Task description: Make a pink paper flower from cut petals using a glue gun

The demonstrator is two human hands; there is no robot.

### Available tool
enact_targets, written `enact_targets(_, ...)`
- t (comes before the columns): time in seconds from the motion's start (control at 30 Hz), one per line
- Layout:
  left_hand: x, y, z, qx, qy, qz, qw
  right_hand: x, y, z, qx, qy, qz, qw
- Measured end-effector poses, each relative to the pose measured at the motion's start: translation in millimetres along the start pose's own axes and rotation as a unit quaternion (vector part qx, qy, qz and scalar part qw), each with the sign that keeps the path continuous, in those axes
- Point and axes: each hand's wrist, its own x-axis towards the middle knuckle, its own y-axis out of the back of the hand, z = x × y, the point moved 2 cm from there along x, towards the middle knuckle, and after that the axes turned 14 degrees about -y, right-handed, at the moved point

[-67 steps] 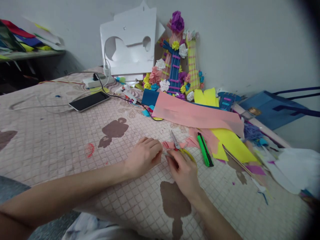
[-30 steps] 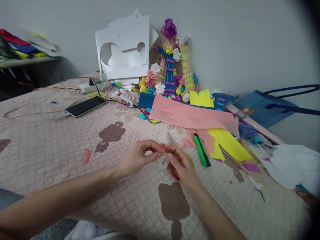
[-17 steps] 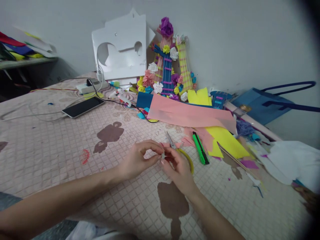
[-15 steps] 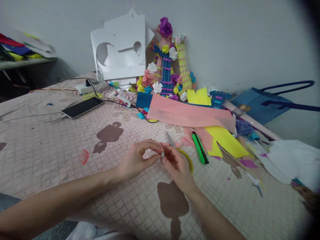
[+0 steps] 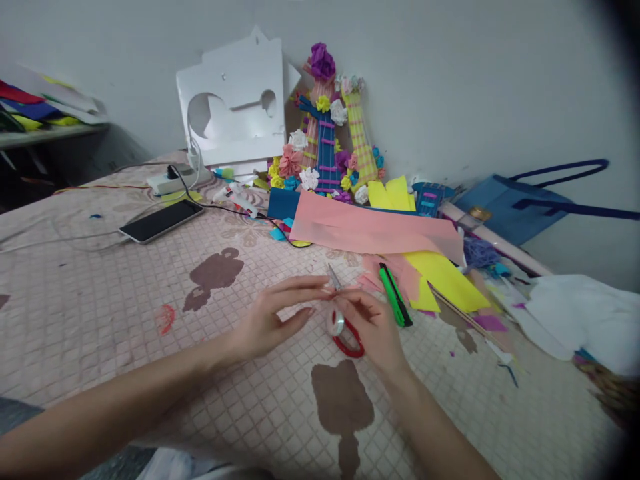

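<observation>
We see a small pale roll of tape (image 5: 335, 323) low over the counter (image 5: 235, 400), just under the fingers of the right hand (image 5: 376, 327), which are clamped on its upper edge. Being a ring, it has no real long axis; it stands tilted on edge, its hole facing up toward us and a little left. The left hand (image 5: 270, 319) reaches in with its thumb well apart from its outstretched fingers, whose tips come close to the right hand's; we cannot tell whether a strand of tape runs between them.

Partly behind the roll and the right hand lie the scissors (image 5: 333, 275), blades pointing away from us and slightly left, a red-lined loop toward us. To the right, near the right hand, a green utility knife (image 5: 393, 293) slants from far left to near right. Beyond it we have a yellow sheet (image 5: 453, 283) and a long pink sheet (image 5: 375, 227). Farther left are a glue gun (image 5: 235, 200) and a phone (image 5: 161, 221); behind, decorated model guitars (image 5: 327, 157) lean near the wall beside a cut-out white board (image 5: 235, 147).
</observation>
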Motion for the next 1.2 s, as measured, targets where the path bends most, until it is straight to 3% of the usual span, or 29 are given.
enact_targets(0.1,7,6.9,-13,0.062,0.075,0.018,0.995,15,27,1,0.054,-0.014,0.041,0.998)
enact_targets(0.17,15,8.4,-27,0.098,0.146,-0.013,0.984,24,42,4,0.081,-0.038,0.012,0.996)
enact_targets(0.27,35,3.4,-49,0.112,0.186,-0.116,0.969,31,55,10,0.101,-0.087,-0.07,0.989)
enact_targets(0.33,48,-4.9,-65,0.122,0.219,-0.234,0.939,32,59,15,0.098,-0.114,-0.105,0.983)
enact_targets(0.5,70,-26.0,-88,0.152,0.256,-0.32,0.899,34,60,22,0.085,-0.151,-0.182,0.968)
enact_targets(0.6,73,-37.4,-92,0.176,0.271,-0.36,0.875,34,63,22,0.101,-0.152,-0.181,0.966)
enact_targets(0.97,80,-51.5,-93,0.235,0.286,-0.426,0.825,9,55,17,0.037,-0.119,-0.186,0.975)
enact_targets(1.2,83,-59.5,-98,0.246,0.304,-0.448,0.804,-7,48,25,0.025,-0.148,-0.181,0.972)
